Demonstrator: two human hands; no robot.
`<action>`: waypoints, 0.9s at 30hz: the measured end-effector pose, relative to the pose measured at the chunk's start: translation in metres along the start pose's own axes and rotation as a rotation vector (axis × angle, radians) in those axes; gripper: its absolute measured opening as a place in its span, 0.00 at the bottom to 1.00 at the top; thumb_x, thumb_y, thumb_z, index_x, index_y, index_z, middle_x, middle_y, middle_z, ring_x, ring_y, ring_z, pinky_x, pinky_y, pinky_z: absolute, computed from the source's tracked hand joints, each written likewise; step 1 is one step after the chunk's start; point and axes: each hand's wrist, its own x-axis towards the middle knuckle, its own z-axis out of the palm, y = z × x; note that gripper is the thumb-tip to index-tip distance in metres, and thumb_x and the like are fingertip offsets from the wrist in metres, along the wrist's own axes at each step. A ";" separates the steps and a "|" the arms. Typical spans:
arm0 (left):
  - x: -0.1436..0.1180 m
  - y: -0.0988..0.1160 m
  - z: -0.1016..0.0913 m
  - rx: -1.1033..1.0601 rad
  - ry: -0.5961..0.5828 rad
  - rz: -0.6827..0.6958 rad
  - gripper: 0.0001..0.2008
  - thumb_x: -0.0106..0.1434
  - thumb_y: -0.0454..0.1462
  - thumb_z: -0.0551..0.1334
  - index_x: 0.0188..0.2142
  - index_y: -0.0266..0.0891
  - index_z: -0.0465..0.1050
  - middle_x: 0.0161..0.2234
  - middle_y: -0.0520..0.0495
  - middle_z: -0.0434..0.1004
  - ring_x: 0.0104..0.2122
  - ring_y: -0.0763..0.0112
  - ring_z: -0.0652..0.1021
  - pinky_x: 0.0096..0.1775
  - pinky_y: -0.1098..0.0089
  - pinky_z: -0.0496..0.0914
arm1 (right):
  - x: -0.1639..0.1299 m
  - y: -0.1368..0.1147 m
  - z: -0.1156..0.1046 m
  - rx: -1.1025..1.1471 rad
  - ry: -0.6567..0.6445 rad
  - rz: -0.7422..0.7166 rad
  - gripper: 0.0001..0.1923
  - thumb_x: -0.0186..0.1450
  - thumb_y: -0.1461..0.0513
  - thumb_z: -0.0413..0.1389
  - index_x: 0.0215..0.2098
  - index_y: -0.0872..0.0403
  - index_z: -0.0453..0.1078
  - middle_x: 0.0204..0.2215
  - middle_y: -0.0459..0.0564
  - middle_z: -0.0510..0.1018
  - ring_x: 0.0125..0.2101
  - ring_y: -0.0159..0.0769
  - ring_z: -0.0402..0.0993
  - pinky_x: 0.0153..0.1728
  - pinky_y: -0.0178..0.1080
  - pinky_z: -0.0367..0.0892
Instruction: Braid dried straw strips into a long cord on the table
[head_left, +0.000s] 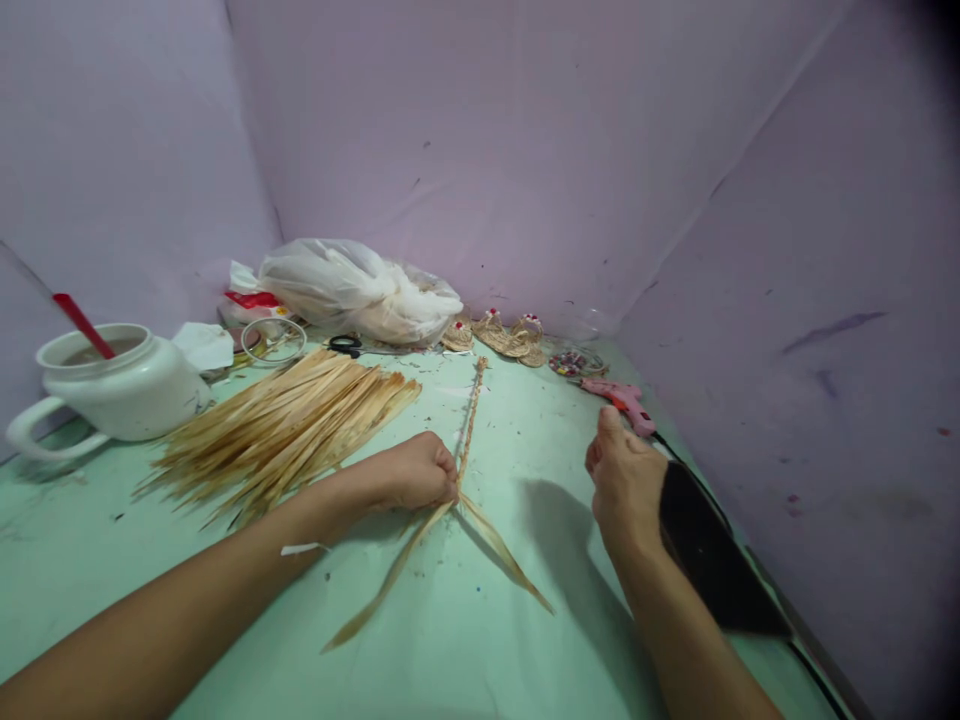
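Observation:
A thin braid of dried straw-coloured leaf strips (471, 425) runs along the green table toward its far end. At its near end my left hand (424, 472) is closed around it, pressed low to the table. Two loose strip ends (499, 545) fan out below that hand toward me. My right hand (626, 475) is raised over the table at the right, apart from the braid, its thumb up and its fingers curled in. Whatever those fingers may hold is hidden. Left of the braid lies a pile of dried leaf strips (300, 430).
A white mug-like pot (142, 385) with a red-handled stick (84, 328) stands left. Behind are a plastic bag (352, 290), black-handled scissors (345, 343) and woven straw pieces (510, 335). A pink glue gun (622, 398), a bead dish (576, 362) and a black panel (712, 560) lie right.

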 end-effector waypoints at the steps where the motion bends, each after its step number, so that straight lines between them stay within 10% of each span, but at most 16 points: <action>1: 0.000 -0.001 0.000 -0.003 -0.004 0.002 0.05 0.41 0.36 0.55 0.15 0.35 0.62 0.11 0.56 0.52 0.14 0.80 0.55 0.17 0.74 0.49 | 0.004 0.003 0.000 -0.031 -0.032 -0.039 0.17 0.56 0.53 0.48 0.14 0.54 0.57 0.12 0.42 0.59 0.14 0.28 0.54 0.17 0.33 0.51; 3: 0.001 -0.001 0.000 -0.010 -0.009 0.001 0.05 0.41 0.36 0.55 0.15 0.35 0.62 0.11 0.56 0.52 0.14 0.80 0.55 0.17 0.74 0.48 | 0.007 0.006 0.002 -0.111 -0.103 -0.165 0.09 0.52 0.57 0.53 0.25 0.56 0.66 0.26 0.50 0.70 0.25 0.33 0.65 0.24 0.35 0.59; 6: -0.001 0.000 0.001 -0.025 -0.006 0.008 0.04 0.40 0.35 0.54 0.15 0.36 0.61 0.11 0.56 0.53 0.13 0.80 0.54 0.17 0.74 0.47 | -0.006 0.004 0.011 -0.078 -0.234 -0.217 0.24 0.48 0.61 0.55 0.44 0.55 0.63 0.47 0.56 0.64 0.40 0.38 0.65 0.34 0.37 0.62; 12: -0.002 0.002 0.004 -0.078 -0.002 0.070 0.05 0.42 0.34 0.52 0.14 0.35 0.59 0.10 0.57 0.51 0.13 0.82 0.51 0.18 0.74 0.46 | -0.066 -0.018 0.034 0.214 -0.910 0.352 0.19 0.55 0.57 0.50 0.42 0.57 0.63 0.25 0.48 0.70 0.22 0.29 0.65 0.22 0.32 0.60; 18: 0.000 0.002 0.006 -0.040 -0.040 0.102 0.07 0.43 0.34 0.52 0.19 0.33 0.67 0.11 0.56 0.53 0.14 0.81 0.53 0.18 0.74 0.46 | -0.074 -0.019 0.037 0.078 -0.935 0.463 0.12 0.55 0.59 0.50 0.18 0.58 0.62 0.12 0.41 0.61 0.13 0.21 0.46 0.15 0.30 0.41; 27: -0.003 0.003 0.005 0.339 0.174 0.061 0.09 0.43 0.38 0.53 0.13 0.35 0.64 0.11 0.55 0.50 0.15 0.80 0.54 0.19 0.75 0.48 | -0.074 -0.015 0.037 0.059 -0.881 0.379 0.12 0.51 0.59 0.54 0.15 0.58 0.62 0.11 0.41 0.60 0.14 0.22 0.47 0.17 0.30 0.42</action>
